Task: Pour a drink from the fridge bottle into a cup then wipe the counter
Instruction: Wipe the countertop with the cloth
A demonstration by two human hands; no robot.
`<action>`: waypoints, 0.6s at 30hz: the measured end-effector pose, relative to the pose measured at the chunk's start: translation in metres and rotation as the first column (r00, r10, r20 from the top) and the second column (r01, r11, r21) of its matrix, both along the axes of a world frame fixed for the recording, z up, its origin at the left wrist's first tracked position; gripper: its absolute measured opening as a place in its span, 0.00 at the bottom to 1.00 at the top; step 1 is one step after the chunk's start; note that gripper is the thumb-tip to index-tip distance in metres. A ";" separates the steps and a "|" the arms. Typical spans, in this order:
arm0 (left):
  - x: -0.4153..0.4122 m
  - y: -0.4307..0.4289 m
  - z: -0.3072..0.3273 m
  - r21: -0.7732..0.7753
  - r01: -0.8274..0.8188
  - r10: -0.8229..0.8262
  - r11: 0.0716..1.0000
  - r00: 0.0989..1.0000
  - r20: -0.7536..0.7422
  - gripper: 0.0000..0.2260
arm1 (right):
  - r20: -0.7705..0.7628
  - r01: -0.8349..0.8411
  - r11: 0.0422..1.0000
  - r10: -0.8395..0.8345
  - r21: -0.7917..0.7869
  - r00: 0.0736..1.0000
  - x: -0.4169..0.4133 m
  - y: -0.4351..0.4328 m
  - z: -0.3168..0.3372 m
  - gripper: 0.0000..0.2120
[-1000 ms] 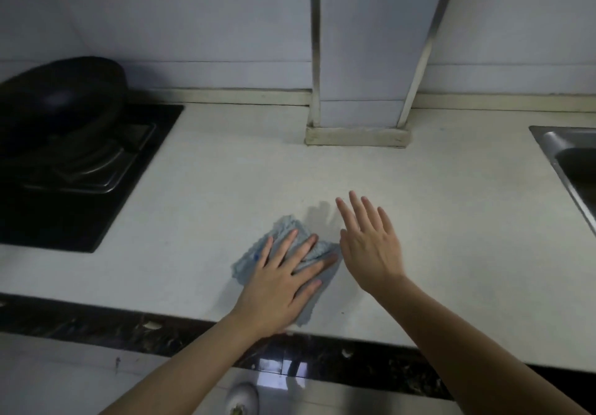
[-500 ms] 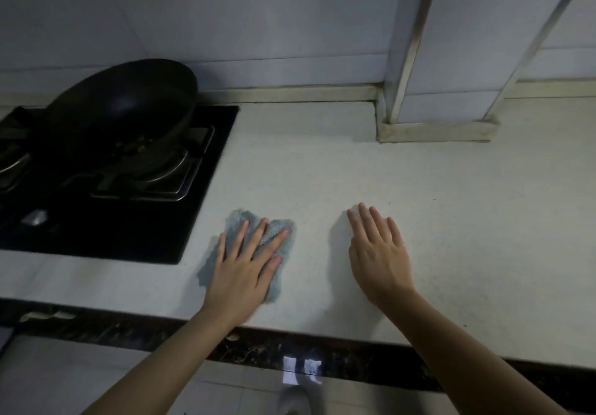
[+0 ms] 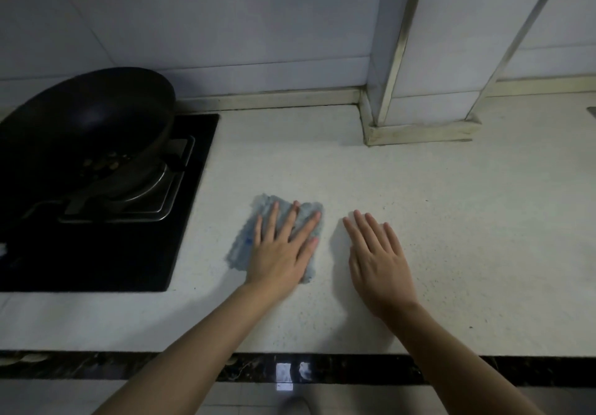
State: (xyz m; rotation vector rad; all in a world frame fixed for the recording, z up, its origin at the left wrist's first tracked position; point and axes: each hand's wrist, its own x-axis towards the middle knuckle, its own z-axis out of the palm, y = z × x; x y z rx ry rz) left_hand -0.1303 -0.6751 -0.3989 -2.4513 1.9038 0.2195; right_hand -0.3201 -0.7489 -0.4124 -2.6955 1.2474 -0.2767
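Wiping the speckled white stone counter (image 3: 419,189)

My left hand (image 3: 283,253), fingers spread, presses the fluffy pale-blue cloth (image 3: 240,247); right hand (image 3: 377,259) lies flat, fingers together. No bottle or cup visible, so the pouring looks done.

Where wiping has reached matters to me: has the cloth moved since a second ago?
Yes. The cloth went left toward the hob, then partway back right.

The pale speckled counter (image 3: 322,163) carries 1 crumpled blue cloth (image 3: 243,247) near the middle of its front edge, 1 black hob (image 3: 129,253) at its left end, and 1 tiled column (image 3: 419,130) at its back edge.
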 end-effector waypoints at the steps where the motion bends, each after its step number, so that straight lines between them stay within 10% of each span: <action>1: -0.004 0.009 0.001 -0.021 0.046 -0.046 0.999 0.999 -0.006 0.25 | -0.002 -0.002 1.000 0.002 -0.003 1.000 0.000 0.000 0.000 0.26; 7: 0.021 0.065 -0.001 -0.085 0.152 -0.153 0.985 0.988 -0.015 0.23 | 0.008 -0.016 1.000 0.016 0.008 1.000 -0.002 0.001 0.001 0.25; 18: 0.035 -0.024 -0.004 -0.027 -0.177 0.175 0.984 0.983 -0.048 0.25 | 0.020 -0.016 1.000 0.015 0.021 1.000 -0.002 -0.003 0.002 0.25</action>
